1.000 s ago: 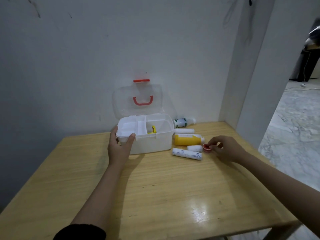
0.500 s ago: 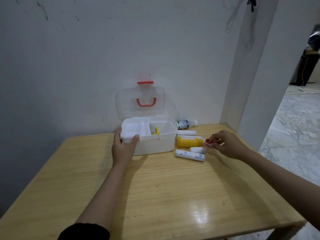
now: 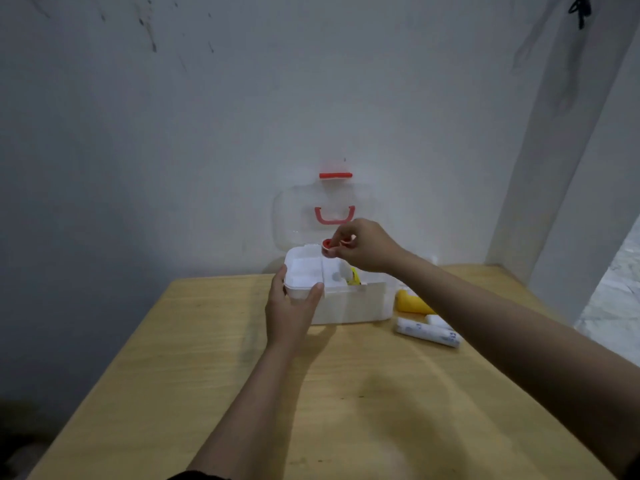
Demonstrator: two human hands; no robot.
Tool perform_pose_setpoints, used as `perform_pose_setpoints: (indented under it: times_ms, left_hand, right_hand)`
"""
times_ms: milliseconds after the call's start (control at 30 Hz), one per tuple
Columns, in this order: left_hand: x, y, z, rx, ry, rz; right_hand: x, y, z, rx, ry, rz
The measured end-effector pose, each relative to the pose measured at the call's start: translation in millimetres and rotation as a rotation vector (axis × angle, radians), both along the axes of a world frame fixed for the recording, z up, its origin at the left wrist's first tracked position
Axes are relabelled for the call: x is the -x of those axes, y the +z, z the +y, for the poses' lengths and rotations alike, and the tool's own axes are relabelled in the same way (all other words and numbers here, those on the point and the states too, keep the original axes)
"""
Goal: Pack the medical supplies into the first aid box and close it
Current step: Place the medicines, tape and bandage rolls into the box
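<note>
A white first aid box (image 3: 353, 306) stands at the table's far side, its clear lid (image 3: 325, 216) with red handle raised against the wall. A white divided tray (image 3: 304, 268) lies in its left half; something yellow (image 3: 355, 276) shows inside on the right. My left hand (image 3: 291, 310) grips the box's front left corner. My right hand (image 3: 367, 245) hovers over the box, pinching a small red and white roll of tape (image 3: 328, 247) above the tray. To the right of the box lie a yellow bottle (image 3: 410, 304) and white bandage rolls (image 3: 427, 332), partly hidden by my right arm.
The wooden table (image 3: 346, 403) stands against a white wall, with a white pillar (image 3: 568, 168) at the right corner. The table's right edge drops to a marble floor (image 3: 613, 306).
My right hand lifted the small red and white roll from the table beside the bottles and carried it left, over the open box. My left hand stayed on the box corner.
</note>
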State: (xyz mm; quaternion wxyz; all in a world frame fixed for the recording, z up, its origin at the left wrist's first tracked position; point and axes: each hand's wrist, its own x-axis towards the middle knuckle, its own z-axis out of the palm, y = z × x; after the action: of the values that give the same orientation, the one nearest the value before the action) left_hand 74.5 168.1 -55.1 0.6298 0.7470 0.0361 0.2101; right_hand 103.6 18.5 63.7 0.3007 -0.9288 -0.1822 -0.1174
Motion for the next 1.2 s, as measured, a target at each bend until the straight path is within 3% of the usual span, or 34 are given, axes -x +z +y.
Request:
perform_pose_setpoints:
  times_ms: [300, 533, 800, 1000, 1200]
  left_hand:
    - [-2.5, -2.4, 4.3, 0.054, -0.023, 0.013]
    - [-1.6, -2.0, 2.7, 0.053, -0.017, -0.007]
    - [0.4, -1.2, 0.5, 0.041, -0.011, -0.011]
    - [0.3, -0.5, -0.1, 0.034, -0.004, -0.015]
    - [3.4, 2.5, -2.0, 0.038, 0.011, -0.011]
  right_hand:
    - [-51.4, -20.8, 52.5, 0.189, 0.057, 0.128]
    - [-54.9, -27.0, 45.4, 0.138, 0.081, 0.125]
    - [-41.6, -18.9, -4.0, 0.096, 0.032, 0.040]
    - [-27.4, -29.4, -80.3, 0.103, -0.121, 0.072]
    - [-0.6, -53.0, -148.1, -0.016, -0.248, 0.069]
